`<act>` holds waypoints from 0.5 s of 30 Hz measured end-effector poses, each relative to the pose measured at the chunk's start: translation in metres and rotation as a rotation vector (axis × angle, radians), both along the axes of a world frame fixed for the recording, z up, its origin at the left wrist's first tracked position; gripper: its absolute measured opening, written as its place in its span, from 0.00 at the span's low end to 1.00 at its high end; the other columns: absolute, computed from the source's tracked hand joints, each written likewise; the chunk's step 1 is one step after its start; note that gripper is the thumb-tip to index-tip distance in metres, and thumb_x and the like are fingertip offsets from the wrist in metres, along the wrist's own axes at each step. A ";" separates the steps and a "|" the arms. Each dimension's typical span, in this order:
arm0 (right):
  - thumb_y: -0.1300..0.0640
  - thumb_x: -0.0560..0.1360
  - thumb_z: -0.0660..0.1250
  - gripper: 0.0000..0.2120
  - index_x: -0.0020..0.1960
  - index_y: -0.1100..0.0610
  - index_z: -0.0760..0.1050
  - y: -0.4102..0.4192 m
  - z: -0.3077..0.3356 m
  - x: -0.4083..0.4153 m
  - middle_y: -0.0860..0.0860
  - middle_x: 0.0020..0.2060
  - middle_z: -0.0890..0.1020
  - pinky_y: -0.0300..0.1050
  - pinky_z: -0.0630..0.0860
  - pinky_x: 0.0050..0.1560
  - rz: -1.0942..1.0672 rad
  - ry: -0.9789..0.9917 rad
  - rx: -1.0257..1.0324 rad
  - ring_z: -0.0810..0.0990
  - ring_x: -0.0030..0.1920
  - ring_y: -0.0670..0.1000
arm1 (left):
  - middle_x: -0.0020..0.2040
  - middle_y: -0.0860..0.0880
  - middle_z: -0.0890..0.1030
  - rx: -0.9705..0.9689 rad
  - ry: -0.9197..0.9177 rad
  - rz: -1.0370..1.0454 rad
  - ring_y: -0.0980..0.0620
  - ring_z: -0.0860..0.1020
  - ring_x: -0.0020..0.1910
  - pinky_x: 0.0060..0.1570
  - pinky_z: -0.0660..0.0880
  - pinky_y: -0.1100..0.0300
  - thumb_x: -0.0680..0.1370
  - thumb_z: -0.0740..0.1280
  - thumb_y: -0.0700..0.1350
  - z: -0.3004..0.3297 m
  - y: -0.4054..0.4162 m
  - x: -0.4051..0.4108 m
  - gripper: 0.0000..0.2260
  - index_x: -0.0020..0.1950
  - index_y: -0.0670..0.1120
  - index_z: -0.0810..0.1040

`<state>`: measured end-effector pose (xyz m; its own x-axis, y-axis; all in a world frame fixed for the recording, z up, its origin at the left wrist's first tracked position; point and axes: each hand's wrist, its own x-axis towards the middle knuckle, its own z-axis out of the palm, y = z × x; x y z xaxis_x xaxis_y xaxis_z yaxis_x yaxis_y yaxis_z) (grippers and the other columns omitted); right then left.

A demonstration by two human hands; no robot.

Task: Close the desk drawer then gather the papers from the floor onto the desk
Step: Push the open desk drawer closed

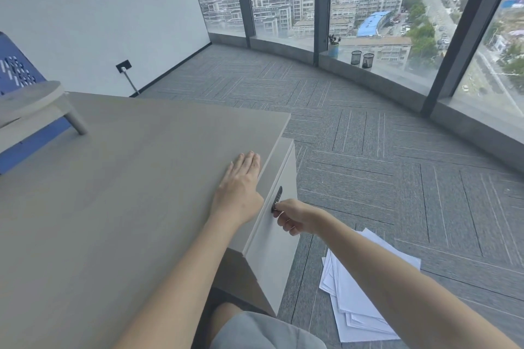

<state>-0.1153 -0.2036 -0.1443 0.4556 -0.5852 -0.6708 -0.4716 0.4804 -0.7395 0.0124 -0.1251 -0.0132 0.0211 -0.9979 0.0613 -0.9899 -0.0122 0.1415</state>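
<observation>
Drawer (279, 178): white front under the table's right edge, sitting near flush with the cabinet face; whether it's fully seated I can't tell from this angle. Small black handle/lock (277, 199) on the front.

Right hand (295, 217): fingers curled narrow, fingertips pinched on that black handle. Forearm runs back across the lower right of the view, passing over the papers.

Left hand (241, 188): flat and wide, palm down on the table (113, 193), fingers together and pointing away from the person, just beside the table's right edge above the drawer. Holding nothing.

Papers (360, 300): loose fan of white sheets on the floor (397, 164), just right of the cabinet, partly hidden by the right forearm (count not readable). All on the carpet, none on the table.

Table top is grey woodgrain. Far left of it: a grey riser stand (34, 102) with a round leg, blue perforated panel (17, 73) behind it.

Floor is grey herringbone carpet tile. Curved window wall beyond; on its sill a small potted plant (333, 45) and two black mesh cups (362, 59), side by side, well apart from the table.
</observation>
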 end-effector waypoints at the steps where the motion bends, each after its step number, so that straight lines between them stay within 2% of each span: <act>1: 0.56 0.81 0.52 0.14 0.38 0.54 0.66 -0.001 -0.001 0.000 0.50 0.28 0.67 0.33 0.56 0.22 -0.008 -0.012 0.010 0.63 0.21 0.47 | 0.81 0.47 0.49 0.000 -0.005 0.000 0.49 0.46 0.80 0.78 0.44 0.54 0.72 0.56 0.36 0.000 0.000 0.000 0.37 0.80 0.43 0.47; 10: 0.57 0.80 0.50 0.14 0.36 0.53 0.65 0.002 -0.001 0.006 0.50 0.29 0.67 0.37 0.57 0.25 -0.018 -0.041 -0.016 0.62 0.26 0.48 | 0.81 0.48 0.47 0.003 -0.023 0.008 0.49 0.45 0.80 0.78 0.43 0.54 0.73 0.56 0.36 0.002 0.002 -0.004 0.36 0.80 0.43 0.46; 15: 0.57 0.82 0.48 0.15 0.39 0.55 0.66 0.005 0.004 0.006 0.52 0.28 0.69 0.36 0.59 0.25 0.047 0.038 -0.148 0.64 0.25 0.49 | 0.81 0.48 0.47 0.003 -0.015 0.010 0.50 0.45 0.80 0.78 0.43 0.54 0.72 0.55 0.36 0.002 0.003 -0.004 0.37 0.80 0.44 0.46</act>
<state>-0.1097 -0.1984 -0.1402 0.4607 -0.6578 -0.5959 -0.5202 0.3439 -0.7818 0.0086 -0.1226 -0.0111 0.0298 -0.9978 0.0590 -0.9917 -0.0221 0.1270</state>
